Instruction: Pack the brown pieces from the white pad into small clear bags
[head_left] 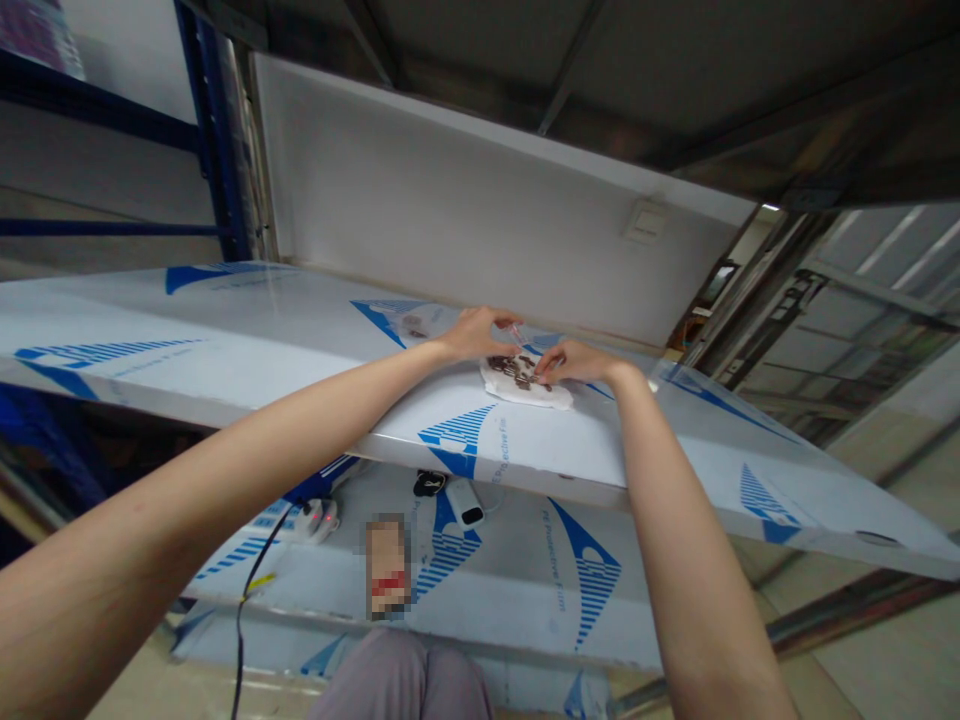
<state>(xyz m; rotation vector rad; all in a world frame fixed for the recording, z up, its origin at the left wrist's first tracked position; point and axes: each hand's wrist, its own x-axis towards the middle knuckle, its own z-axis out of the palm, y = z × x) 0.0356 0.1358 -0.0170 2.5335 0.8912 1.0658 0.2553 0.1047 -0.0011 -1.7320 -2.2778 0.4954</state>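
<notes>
On the upper shelf lies a crumpled white sheet [529, 396], like tissue or cloth, with several small dark-brown pieces [516, 372] spread over it. My left hand [480, 333] is at the sheet's far left side, thumb and fingers closed on a small clear plastic item [515, 332] with pinkish marks. From the right, my right hand [576, 361] reaches over the sheet. Its fingertips are pinched together down among the brown pieces, and I cannot make out what is between them.
Blue-and-white protective film covers the shelf [292, 360]. A dark upper shelf [465, 60] hangs overhead, and a wall switch [645, 221] is behind. On the lower level are a white device [465, 503], a small black item [430, 484], a power strip [281, 522] and a black cable [240, 640].
</notes>
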